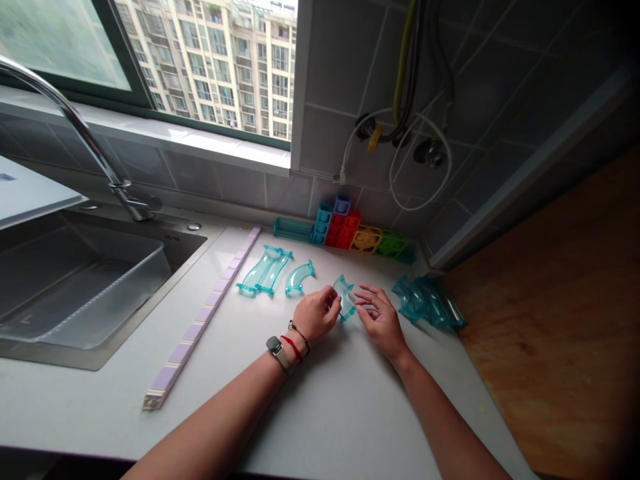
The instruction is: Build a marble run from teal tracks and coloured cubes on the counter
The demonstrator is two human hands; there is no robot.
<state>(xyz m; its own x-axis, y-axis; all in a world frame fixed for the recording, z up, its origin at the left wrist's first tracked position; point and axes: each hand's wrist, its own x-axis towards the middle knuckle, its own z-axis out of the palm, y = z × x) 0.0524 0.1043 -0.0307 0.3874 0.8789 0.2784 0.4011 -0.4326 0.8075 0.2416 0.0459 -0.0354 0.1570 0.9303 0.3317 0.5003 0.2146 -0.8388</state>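
A curved translucent teal track piece (pixel 345 298) is between my two hands over the white counter. The closed fingers of my left hand (pixel 315 313) pinch its left edge. My right hand (pixel 381 321) is just right of it, fingers spread; whether a fingertip touches the piece I cannot tell. Left of my left hand lies another curved track piece (pixel 299 278), and beyond it longer teal track pieces (pixel 266 270) sit side by side. Several more curved teal pieces (pixel 429 301) are lined up close together to the right of my right hand.
Along the back wall stand teal tubes (pixel 294 229), teal blocks (pixel 323 225), red blocks (pixel 343 230), a purple block (pixel 342 205), a yellow frame (pixel 366 239) and green pieces (pixel 391 244). A lilac strip (pixel 205 313) divides the counter from the sink (pixel 95 357). A wooden panel (pixel 560 320) borders the right.
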